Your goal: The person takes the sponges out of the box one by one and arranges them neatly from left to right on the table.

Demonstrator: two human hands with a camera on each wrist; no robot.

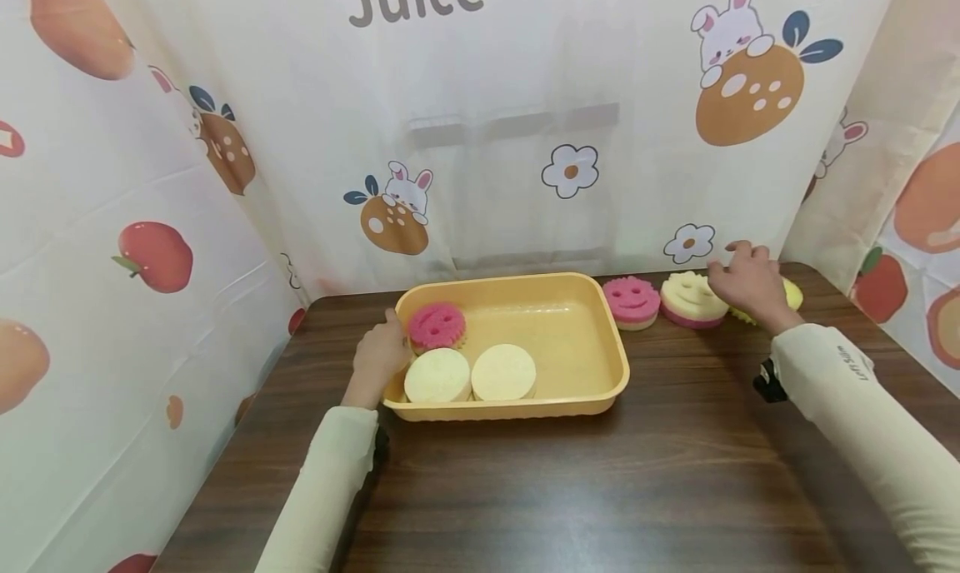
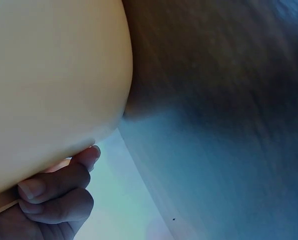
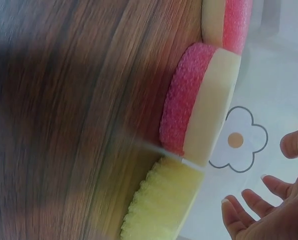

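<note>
The left hand [image 1: 381,355] grips the left rim of a yellow tray [image 1: 577,408]; in the left wrist view its curled fingers [image 2: 59,192] lie against the tray's wall [image 2: 59,90]. Inside the tray are a pink smiley sponge [image 1: 437,326] and two round cream sponges [image 1: 438,376] [image 1: 504,373]. Over the right end of a sponge row hovers the right hand [image 1: 752,283], its fingers spread and bent, holding nothing. Beneath and beside it are a yellow sponge [image 3: 161,202] and a cream-and-pink smiley sponge [image 1: 693,298].
A pink smiley sponge [image 1: 631,301] stands between the tray and the cream-and-pink one, at the back of the brown wooden table [image 1: 600,490]. Behind the table hangs a printed cloth [image 1: 495,206], with more cloth at both sides.
</note>
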